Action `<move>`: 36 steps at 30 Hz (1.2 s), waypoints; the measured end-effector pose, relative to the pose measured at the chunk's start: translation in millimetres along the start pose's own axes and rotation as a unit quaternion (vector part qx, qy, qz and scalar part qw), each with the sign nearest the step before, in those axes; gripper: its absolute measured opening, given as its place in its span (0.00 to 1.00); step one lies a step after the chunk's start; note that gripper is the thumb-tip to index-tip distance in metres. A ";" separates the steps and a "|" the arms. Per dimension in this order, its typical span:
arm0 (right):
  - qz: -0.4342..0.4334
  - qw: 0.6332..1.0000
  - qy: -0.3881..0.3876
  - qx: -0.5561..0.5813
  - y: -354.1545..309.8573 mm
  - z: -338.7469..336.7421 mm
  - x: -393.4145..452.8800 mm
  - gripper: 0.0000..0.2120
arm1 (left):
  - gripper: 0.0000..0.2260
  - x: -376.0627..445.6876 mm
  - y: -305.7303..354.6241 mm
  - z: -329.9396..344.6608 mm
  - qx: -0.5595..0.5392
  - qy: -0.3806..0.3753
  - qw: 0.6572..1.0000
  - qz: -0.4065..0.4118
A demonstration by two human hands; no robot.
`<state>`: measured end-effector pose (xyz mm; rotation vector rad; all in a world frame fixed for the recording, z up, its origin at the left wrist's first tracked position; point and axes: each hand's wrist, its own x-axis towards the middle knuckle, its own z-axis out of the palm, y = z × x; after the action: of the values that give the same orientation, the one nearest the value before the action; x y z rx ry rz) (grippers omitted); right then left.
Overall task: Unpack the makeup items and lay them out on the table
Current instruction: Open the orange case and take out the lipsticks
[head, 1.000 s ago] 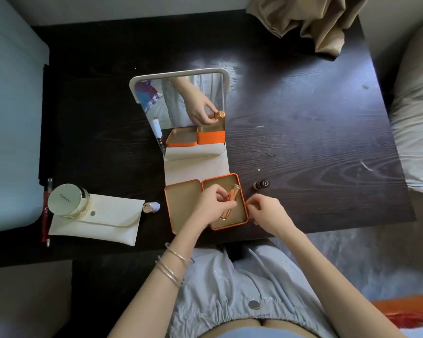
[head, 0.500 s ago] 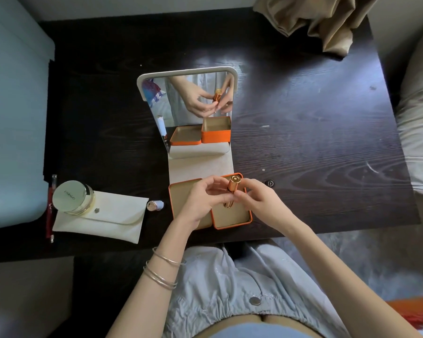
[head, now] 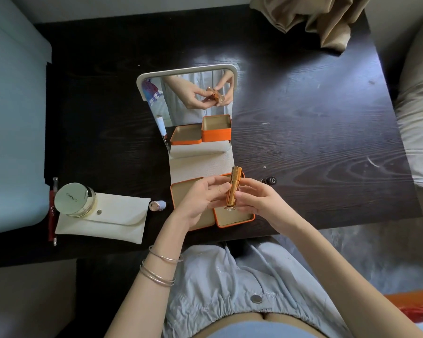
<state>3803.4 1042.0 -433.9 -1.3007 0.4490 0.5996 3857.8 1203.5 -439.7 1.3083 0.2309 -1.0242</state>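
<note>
A gold lipstick tube [head: 234, 186] is held upright above the open orange tin [head: 239, 220]. My left hand [head: 200, 201] pinches its left side, and my right hand [head: 257, 198] grips its right side. The tin's lid [head: 178, 191] lies beside it, partly under my left hand. On the left lie a white pouch [head: 108, 220], a round cream jar [head: 72, 198] on top of it, a small pale blue bottle [head: 157, 205] and a red pencil [head: 51, 215].
A standing mirror [head: 188, 108] on its white base is just behind the tin. A small black cap [head: 270, 179] lies right of the tin. Tan cloth [head: 315, 18] hangs over the dark table's [head: 315, 123] far right corner. Pale bedding is at both sides.
My left hand lifted the lipstick out of the tin. My right hand came over from the tin's edge and took hold of it too. The tube now stands higher and upright.
</note>
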 end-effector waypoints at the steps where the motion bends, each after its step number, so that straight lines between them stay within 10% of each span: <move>1: 0.000 1.000 0.003 0.007 1.0 0.7 -0.2 0.20 | 0.11 0.2 0.0 -1.0 0.004 0.002 1.000 -0.008; 5: -0.009 0.999 0.013 0.031 6.2 3.3 -4.5 0.30 | 0.15 0.3 -0.6 -1.0 0.035 0.003 0.999 -0.040; 12: -0.050 0.904 0.115 -0.408 27.7 -1.3 -13.6 0.13 | 0.13 1.9 -9.6 22.3 0.043 -0.008 0.995 -0.089; 19: 0.012 0.861 0.268 -0.432 68.1 -27.5 -8.3 0.10 | 0.07 4.9 -25.3 16.0 0.223 0.063 0.968 -0.093; 26: 0.052 0.909 0.285 -0.300 82.1 -38.2 5.7 0.07 | 0.08 -0.1 -38.7 -2.2 0.265 0.127 0.950 -0.103; 36: 0.107 0.922 0.296 -0.223 86.2 -39.8 -6.9 0.09 | 0.16 -12.2 -68.6 -14.0 0.700 0.089 0.705 -0.064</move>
<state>3743.9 1015.3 -503.2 -1.8949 1.0055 0.4944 3806.5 1227.5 -482.7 2.8142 -0.4609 -1.1840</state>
